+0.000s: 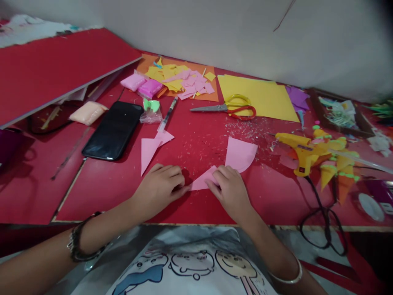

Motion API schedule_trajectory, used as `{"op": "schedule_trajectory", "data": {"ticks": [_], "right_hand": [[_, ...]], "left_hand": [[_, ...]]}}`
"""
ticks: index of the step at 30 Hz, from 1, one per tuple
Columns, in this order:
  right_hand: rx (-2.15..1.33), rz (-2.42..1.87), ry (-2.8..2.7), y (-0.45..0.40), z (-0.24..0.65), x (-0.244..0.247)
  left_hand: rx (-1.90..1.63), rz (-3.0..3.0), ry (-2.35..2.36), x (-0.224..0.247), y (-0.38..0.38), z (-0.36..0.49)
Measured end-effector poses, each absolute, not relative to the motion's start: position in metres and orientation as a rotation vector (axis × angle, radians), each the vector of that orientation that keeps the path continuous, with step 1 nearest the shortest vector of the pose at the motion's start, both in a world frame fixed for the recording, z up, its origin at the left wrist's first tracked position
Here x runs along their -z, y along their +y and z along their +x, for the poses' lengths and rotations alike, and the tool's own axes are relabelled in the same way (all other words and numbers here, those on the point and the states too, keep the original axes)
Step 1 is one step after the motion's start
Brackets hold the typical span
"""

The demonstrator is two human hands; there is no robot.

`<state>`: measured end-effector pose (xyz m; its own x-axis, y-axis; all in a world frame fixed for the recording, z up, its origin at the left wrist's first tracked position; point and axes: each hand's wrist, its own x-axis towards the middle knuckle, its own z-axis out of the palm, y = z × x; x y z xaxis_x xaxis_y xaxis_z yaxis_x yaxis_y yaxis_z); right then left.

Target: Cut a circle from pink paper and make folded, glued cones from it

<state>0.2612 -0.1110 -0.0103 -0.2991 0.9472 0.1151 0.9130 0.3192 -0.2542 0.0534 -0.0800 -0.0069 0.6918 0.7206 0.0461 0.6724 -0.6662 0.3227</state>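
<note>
A pink paper piece [201, 180], narrow and pointed, lies on the red table between my hands. My left hand [162, 186] rests at its pointed left tip, fingers curled and thumb and finger together on the paper. My right hand [229, 188] presses the wider right end with its fingers and thumb. Just beyond the right hand is a pink quarter-circle of paper [241, 155]. Past the left hand lie pink pointed paper cutouts [149, 149], overlapping each other, with a pen [168, 114] at their upper end.
Scissors [227, 108] lie partly on yellow sheets [264, 94]. A black phone [113, 130] is at left, near clay packets [150, 87]. Paper scraps [196, 82] cover an orange sheet. At right are a yellow glue gun [302, 149], its cord, paper cones [345, 180] and a tray [362, 130].
</note>
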Motion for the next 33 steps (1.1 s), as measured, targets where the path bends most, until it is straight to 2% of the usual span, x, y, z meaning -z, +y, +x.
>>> {"op": "schedule_trajectory", "data": {"ticks": [8,14,23,33], "right_hand": [[-0.739,-1.407,-2.291,-0.112,0.279,0.001],[-0.752,-1.331,-2.177,-0.114,0.283,0.003],[-0.615,-1.57,-2.088,-0.11,0.274,0.004],[-0.536,-1.63,-2.132,-0.112,0.268,0.006]], "left_hand": [[-0.375,2.718,0.87,0.008,-0.083,0.047],[-0.439,2.838,0.929,0.003,-0.089,0.047],[-0.39,2.85,1.176,0.002,-0.097,0.054],[-0.359,2.896,1.335,0.002,-0.097,0.061]]}}
